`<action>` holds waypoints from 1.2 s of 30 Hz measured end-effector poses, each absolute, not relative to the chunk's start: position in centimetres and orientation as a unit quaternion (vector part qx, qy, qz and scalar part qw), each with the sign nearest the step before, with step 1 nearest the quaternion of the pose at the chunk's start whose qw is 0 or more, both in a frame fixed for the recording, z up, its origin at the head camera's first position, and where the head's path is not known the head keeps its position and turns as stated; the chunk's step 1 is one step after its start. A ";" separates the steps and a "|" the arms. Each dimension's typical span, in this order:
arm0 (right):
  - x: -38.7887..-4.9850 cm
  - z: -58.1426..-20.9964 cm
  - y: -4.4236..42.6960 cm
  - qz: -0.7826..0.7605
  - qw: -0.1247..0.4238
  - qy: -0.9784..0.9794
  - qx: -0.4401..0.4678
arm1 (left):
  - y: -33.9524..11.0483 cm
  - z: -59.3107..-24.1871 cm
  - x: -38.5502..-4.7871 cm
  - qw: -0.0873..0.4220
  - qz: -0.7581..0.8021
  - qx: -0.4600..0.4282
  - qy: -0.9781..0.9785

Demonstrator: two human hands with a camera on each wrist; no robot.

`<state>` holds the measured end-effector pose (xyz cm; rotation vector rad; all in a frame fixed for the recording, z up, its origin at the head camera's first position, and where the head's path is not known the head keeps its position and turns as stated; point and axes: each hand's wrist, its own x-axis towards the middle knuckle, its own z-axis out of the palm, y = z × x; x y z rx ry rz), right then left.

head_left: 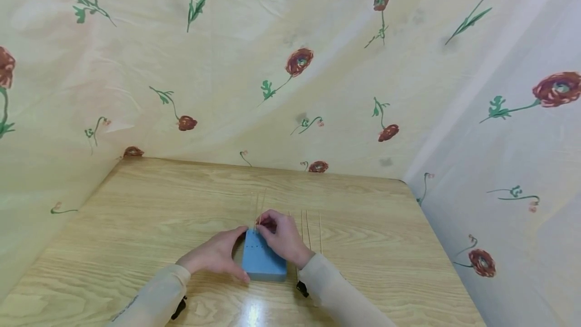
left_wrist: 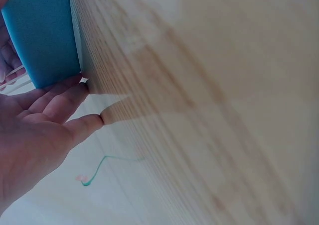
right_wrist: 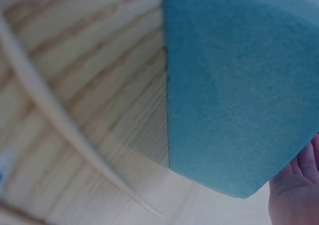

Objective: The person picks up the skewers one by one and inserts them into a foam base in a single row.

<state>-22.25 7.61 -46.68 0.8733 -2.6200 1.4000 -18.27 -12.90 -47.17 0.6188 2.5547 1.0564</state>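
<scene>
A blue foam block (head_left: 263, 265) with small holes in its top sits on the table. My left hand (head_left: 217, 252) holds its left end, thumb at the near side and fingers at the far side; in the left wrist view those fingers (left_wrist: 60, 100) lie along the block. Thin wooden skewers (head_left: 256, 206) stand up at the block's far edge. My right hand (head_left: 286, 238) reaches over the block's right side and pinches one skewer low down, near the top surface. The right wrist view shows the block's side (right_wrist: 239, 85) but not the pinching fingertips.
Several loose skewers (head_left: 320, 231) lie on the wood-grain table (head_left: 372, 276) to the right of the block, partly behind my right forearm. A floral curtain (head_left: 236, 64) hangs behind the table and along both sides.
</scene>
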 end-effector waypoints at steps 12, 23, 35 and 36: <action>-22.1 -46.5 7.6 0.452 0.017 -0.847 0.280 | -13.0 -47.3 -18.3 0.156 0.365 0.216 0.892; -21.7 -45.8 9.2 0.445 -0.011 -0.856 0.262 | -13.0 -47.1 -18.3 0.163 0.370 0.204 0.892; -21.7 -45.5 12.5 0.410 0.002 -0.878 0.248 | -12.8 -46.8 -18.0 0.165 0.374 0.195 0.891; -21.8 -45.5 13.0 0.411 0.005 -0.878 0.246 | -12.8 -46.8 -18.0 0.168 0.377 0.196 0.890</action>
